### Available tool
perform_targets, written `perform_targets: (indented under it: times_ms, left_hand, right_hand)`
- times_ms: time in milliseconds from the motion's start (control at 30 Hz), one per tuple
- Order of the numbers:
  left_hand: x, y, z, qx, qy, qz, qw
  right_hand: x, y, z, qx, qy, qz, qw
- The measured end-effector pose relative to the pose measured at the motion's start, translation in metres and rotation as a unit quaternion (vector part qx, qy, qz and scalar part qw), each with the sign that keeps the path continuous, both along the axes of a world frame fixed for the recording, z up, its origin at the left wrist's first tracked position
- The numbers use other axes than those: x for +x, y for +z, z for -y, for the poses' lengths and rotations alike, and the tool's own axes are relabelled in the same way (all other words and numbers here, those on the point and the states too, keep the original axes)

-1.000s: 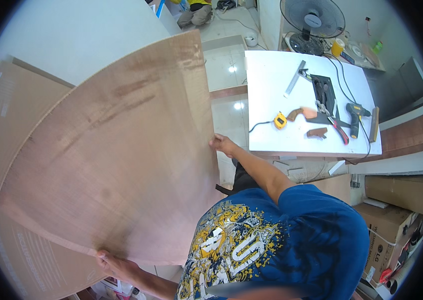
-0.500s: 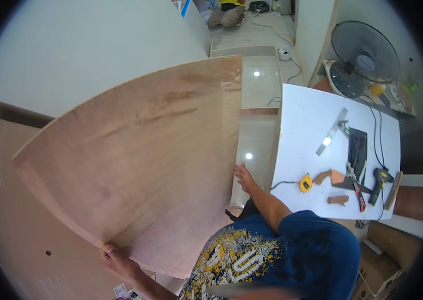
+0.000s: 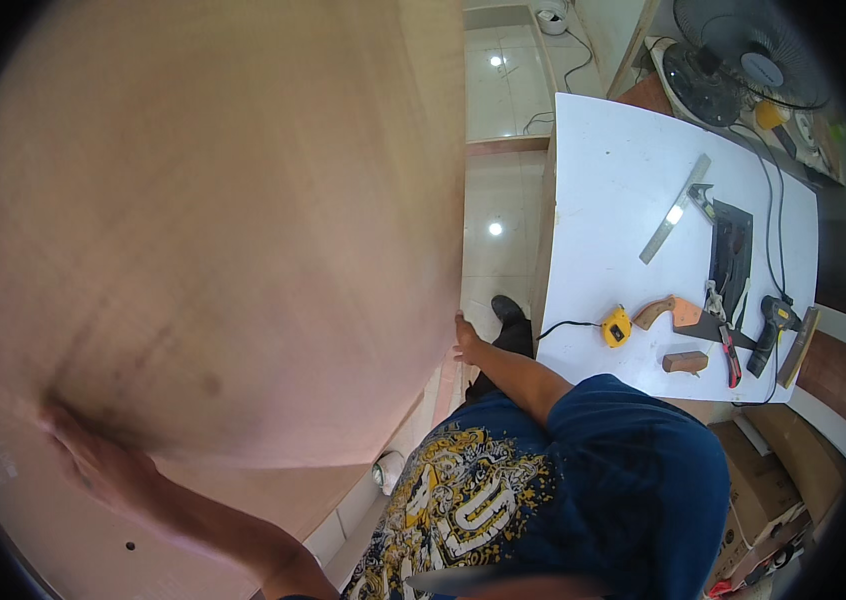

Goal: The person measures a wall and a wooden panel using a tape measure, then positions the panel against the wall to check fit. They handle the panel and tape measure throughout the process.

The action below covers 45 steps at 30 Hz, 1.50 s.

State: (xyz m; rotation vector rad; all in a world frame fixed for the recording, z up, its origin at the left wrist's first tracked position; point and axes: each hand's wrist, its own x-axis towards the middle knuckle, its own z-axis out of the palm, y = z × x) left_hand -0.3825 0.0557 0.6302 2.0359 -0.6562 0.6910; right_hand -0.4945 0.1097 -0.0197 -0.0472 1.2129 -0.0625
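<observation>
A large plywood sheet [image 3: 263,220] stands tilted up in front of me and fills the left half of the head view. My left hand [image 3: 98,455] grips its lower left edge, the fingers somewhat blurred. At the sheet's right edge is my right hand [image 3: 465,342], closed on the edge with some fingers hidden behind the wood. To the right, a white-topped table [image 3: 593,160] carries a yellow tape measure [image 3: 616,326], a handsaw [image 3: 685,314], a combination square [image 3: 676,210] and a small wooden block [image 3: 685,362].
A red-and-black utility knife [image 3: 733,362] and a black corded power tool [image 3: 771,330] also lie on the table. Behind it stands a fan [image 3: 758,65]. A brown board [image 3: 183,555] lies at lower left. Cardboard boxes [image 3: 748,480] sit at lower right.
The plywood sheet has come up and closer, covering the wall and more of the left side. Both hands moved with it, the left one outward. My view has shifted down.
</observation>
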Motion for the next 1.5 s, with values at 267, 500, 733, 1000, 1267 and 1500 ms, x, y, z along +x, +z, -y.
perform_targets:
  times_ms: [267, 500, 733, 1000, 1267, 1500]
  left_hand:
    - [0.023, 0.0, 0.087, -0.056, -0.256, 0.053, 0.964]
    - [0.018, -0.032, 0.134, -0.061, -0.305, 0.075, 0.947]
    - [0.002, -0.083, 0.205, -0.011, -0.291, 0.157, 0.944]
    - [-0.044, -0.119, 0.274, 0.07, -0.293, 0.097, 0.949]
    - [-0.078, -0.137, 0.33, 0.062, -0.515, -0.025, 0.855]
    - [0.004, -0.274, 0.233, 0.081, -0.647, -0.224, 0.724]
  right_hand:
    - [0.047, 0.001, 0.031, -0.426, 0.056, -0.095, 0.898]
    - [0.037, 0.156, 0.112, -0.62, -0.108, 0.012, 0.777]
    - [0.022, 0.346, 0.13, -0.802, 0.045, 0.023, 0.595]
    - [0.078, 0.311, 0.195, -0.776, 0.041, -0.244, 0.581]
    - [0.054, 0.28, 0.278, -0.753, -0.088, -0.154, 0.633]
    - [-0.004, 0.338, 0.39, -0.729, -0.149, -0.182, 0.643]
